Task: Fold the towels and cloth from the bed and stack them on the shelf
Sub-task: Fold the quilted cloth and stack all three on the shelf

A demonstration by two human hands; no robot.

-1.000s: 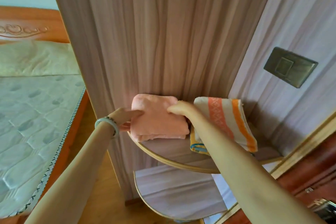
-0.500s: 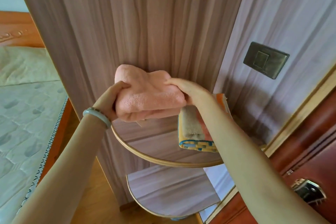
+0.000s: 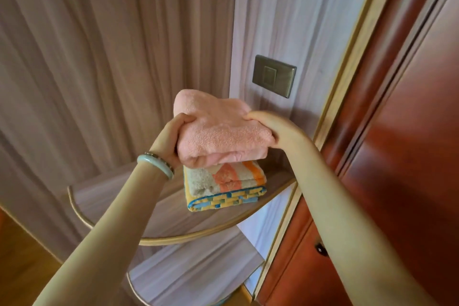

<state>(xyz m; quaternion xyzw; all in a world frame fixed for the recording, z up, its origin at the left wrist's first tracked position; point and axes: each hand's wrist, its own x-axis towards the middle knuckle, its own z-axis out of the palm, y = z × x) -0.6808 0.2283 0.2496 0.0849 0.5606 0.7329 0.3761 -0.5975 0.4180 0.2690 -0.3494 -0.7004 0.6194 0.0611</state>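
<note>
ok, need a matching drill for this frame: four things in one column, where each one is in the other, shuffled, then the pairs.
Things
1. folded pink terry towel
2. folded beige towel with orange stripes and a blue-yellow border
3. pale green bangle
4. bronze metal switch plate

Places
A. worn on the left wrist
B. mounted on the wall panel
C. gripped by the left hand and the right hand
D. lying on the curved wooden shelf

Pairs: 1-C, 2-D, 3-A, 4-B
</note>
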